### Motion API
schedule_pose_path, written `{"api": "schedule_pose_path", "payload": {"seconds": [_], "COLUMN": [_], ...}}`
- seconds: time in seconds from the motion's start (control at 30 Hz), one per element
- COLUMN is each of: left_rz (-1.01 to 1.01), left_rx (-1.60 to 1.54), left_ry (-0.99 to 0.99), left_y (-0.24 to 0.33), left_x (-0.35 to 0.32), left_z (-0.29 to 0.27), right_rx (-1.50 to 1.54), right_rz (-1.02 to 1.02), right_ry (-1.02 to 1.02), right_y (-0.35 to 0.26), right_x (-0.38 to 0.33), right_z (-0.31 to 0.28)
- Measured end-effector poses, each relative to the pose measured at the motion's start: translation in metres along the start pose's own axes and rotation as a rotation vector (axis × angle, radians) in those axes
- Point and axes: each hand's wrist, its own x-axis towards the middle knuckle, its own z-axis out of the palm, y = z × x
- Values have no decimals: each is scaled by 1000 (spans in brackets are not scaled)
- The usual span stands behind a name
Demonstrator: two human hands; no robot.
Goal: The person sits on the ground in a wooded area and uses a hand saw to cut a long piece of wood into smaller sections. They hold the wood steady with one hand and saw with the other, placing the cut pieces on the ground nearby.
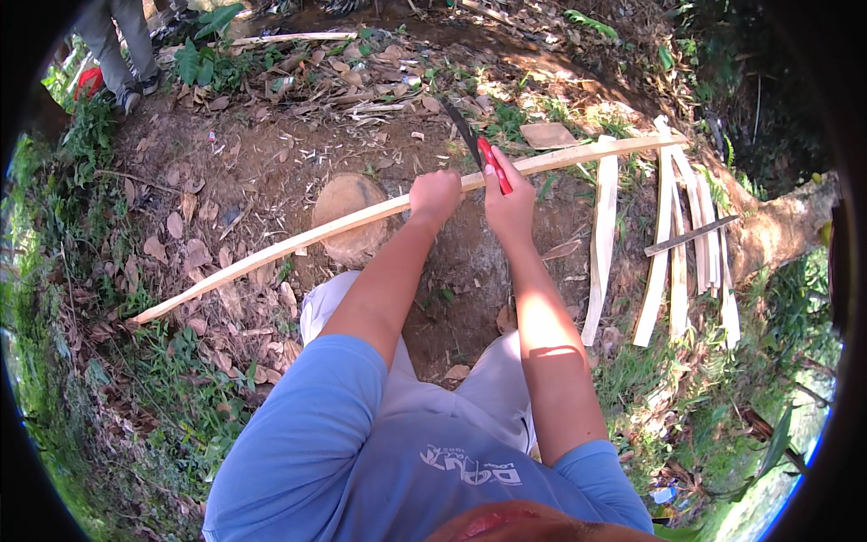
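A long, pale split-bamboo or wood strip (271,252) lies across in front of me, from the lower left up to the right. My left hand (435,195) is closed around its middle. Just to the right, my right hand (509,204) grips the red handle (493,166) of a knife with a long dark blade (463,132). The blade points up and away, beyond the strip's far edge. Whether its edge touches the strip I cannot tell. Under the strip, left of my left hand, sits a round cut stump (349,193).
Several pale strips (602,235) lie at the right, some with a dark stick (691,235) across them, beside a tree trunk (781,226). A flat brown piece (548,135) lies beyond the long strip. Another person's legs (122,45) stand at the far left. Dry leaves (197,253) litter the soil.
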Motion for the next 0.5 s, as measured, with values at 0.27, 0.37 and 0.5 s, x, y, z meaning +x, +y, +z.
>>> {"api": "schedule_pose_path", "payload": {"seconds": [0.27, 0.37, 0.5], "left_rz": [6, 9, 15], "left_rx": [4, -3, 1], "left_ry": [14, 9, -5], "left_y": [0, -3, -4], "left_x": [-1, 0, 1], "left_z": [-1, 2, 2], "right_rx": [34, 14, 24], "right_rz": [-28, -3, 7], "right_ry": [-29, -48, -39], "right_y": [2, -10, -16], "right_x": [-17, -25, -28], "right_z": [-5, -7, -8]}}
